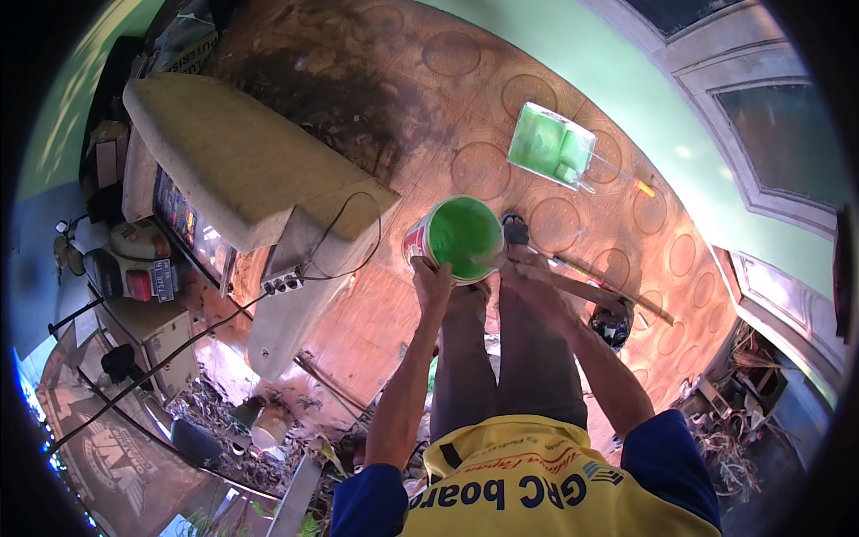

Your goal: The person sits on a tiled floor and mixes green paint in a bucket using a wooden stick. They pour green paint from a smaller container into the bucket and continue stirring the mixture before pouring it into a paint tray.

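A white-walled bucket (417, 240) of bright green paint (463, 234) stands tilted in front of my legs. My left hand (432, 277) is closed on its near left rim, fingers outside the wall. At the opposite side of the rim, my right hand (530, 276) is smeared by motion. A flat brown stick (582, 288) runs out to the right from that hand, which appears closed around it. Something blurred reaches from the hand over the paint's edge; I cannot make out its end.
A paint tray (539, 143) with green paint and a roller (574, 150) lies farther right. A pole (640, 300) rests on the floor beside a dark rounded object (611, 324). Left stands a large beige cabinet-like piece (242, 152) with a power strip (282, 283) and cable.
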Tool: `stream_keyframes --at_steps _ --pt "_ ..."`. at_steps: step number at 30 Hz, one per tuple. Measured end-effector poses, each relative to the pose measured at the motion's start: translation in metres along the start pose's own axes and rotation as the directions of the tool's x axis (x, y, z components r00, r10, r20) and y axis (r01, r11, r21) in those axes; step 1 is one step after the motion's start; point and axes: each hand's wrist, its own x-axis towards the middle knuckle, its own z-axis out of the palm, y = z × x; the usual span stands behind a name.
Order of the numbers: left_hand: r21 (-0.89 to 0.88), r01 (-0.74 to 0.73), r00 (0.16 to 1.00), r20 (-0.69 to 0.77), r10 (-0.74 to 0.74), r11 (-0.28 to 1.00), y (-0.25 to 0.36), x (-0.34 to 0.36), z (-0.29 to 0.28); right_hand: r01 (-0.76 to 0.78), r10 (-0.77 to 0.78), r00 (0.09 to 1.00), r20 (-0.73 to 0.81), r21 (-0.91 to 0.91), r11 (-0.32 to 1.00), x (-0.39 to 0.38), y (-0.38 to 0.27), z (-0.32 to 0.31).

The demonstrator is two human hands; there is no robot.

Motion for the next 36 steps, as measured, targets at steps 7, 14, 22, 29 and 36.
stream_keyframes --at_steps 7,14,22,29,36 --pt "-0.037 0.02 0.998 0.057 -0.018 0.999 0.037 -0.009 -0.004 0.027 -0.015 0.996 0.092 -0.128 0.991 0.004 0.032 0.002" --pt "-0.013 0.032 0.996 0.084 -0.03 0.999 0.03 -0.002 -0.004 0.03 -0.034 0.999 -0.009 -0.295 0.955 0.012 0.023 -0.004" --pt "-0.008 0.042 0.999 0.022 -0.042 0.999 0.029 0.011 0.02 -0.233 0.235 0.972 0.0 -0.154 0.96 0.03 -0.009 -0.032" --pt "-0.172 0.135 0.989 -0.038 -0.143 0.976 0.025 0.037 0.091 -0.389 0.385 0.921 0.058 0.199 0.9 0.053 0.093 -0.071" --pt "-0.218 0.266 0.953 -0.089 -0.29 0.939 -0.005 0.087 0.218 -0.319 0.31 0.94 0.141 0.043 0.947 0.105 0.233 -0.116"
